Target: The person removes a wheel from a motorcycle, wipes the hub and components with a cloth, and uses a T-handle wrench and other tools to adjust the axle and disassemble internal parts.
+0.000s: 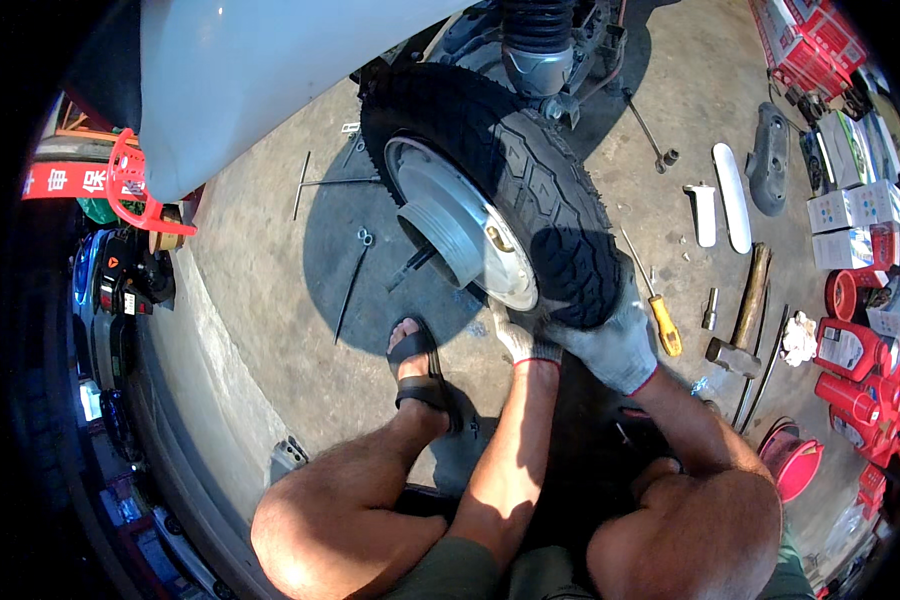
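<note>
A scooter wheel (448, 243) with a grey hub and a black knobby tyre (540, 170) stands tilted in front of me. From the hub's drum an axle (410, 270) sticks out to the left. Both my hands wear white knitted work gloves. My left hand (522, 335) grips the wheel's lower edge near the rim, its fingertips partly hidden beneath. Around the bottom right of the tyre, my right hand (615, 342) is wrapped, with some fingers out of sight behind the tread. Above the wheel sits a shock absorber (537, 60) with a black bellows.
Right of the wheel lie a yellow-handled screwdriver (661, 318), a hammer (748, 320), a socket (710, 308) and a white strip (732, 198). Red bottles (850, 350) and boxes line the right. Wrenches (354, 285) lie at left under a pale body panel (240, 80).
</note>
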### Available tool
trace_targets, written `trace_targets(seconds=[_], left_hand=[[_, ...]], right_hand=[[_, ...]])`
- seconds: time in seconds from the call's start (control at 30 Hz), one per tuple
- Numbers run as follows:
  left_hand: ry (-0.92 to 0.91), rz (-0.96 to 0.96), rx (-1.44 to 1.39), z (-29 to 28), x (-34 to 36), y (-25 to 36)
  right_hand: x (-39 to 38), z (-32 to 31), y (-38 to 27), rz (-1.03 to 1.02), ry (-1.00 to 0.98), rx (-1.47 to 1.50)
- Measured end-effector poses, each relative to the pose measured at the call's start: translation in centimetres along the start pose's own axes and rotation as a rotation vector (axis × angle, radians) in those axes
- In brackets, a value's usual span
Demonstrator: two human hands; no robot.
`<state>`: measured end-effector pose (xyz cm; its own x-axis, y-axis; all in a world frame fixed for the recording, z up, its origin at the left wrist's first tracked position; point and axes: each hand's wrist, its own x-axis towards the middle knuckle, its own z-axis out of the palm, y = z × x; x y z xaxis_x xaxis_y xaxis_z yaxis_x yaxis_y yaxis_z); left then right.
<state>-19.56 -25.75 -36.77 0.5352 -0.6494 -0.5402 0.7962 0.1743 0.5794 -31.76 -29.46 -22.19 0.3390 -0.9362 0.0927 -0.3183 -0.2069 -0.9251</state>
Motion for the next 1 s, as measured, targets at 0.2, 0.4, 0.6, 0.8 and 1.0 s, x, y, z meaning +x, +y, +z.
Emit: trace_targets(seconds=[0.2,0.4,0.6,0.8,1.0], left_hand=[[-0.023,-0.049,-0.087,0.3,-0.3,0.5],[0.049,-0.048,0.023,2.4,-1.7,1.4],[0.035,-0.093,-0.017,4.4,-2.2,1.4],[0.099,-0.085,-0.021,3.2,-0.9,0.8],[0.061,-0.158,-0.015,1.5,-0.1,0.4]], right_hand=[[-1.0,1.6,-0.9,0.127,0.178,0.085],[0.1,2.1,0.5,-0.032,0.172,-0.195],[0.5,1.9,0.9,-0.001,0.175,-0.214],[0.3,2.5,0.2,0.073,0.259,-0.055],[-0.2,0.8,0.9,0.06,0.161,0.177]])
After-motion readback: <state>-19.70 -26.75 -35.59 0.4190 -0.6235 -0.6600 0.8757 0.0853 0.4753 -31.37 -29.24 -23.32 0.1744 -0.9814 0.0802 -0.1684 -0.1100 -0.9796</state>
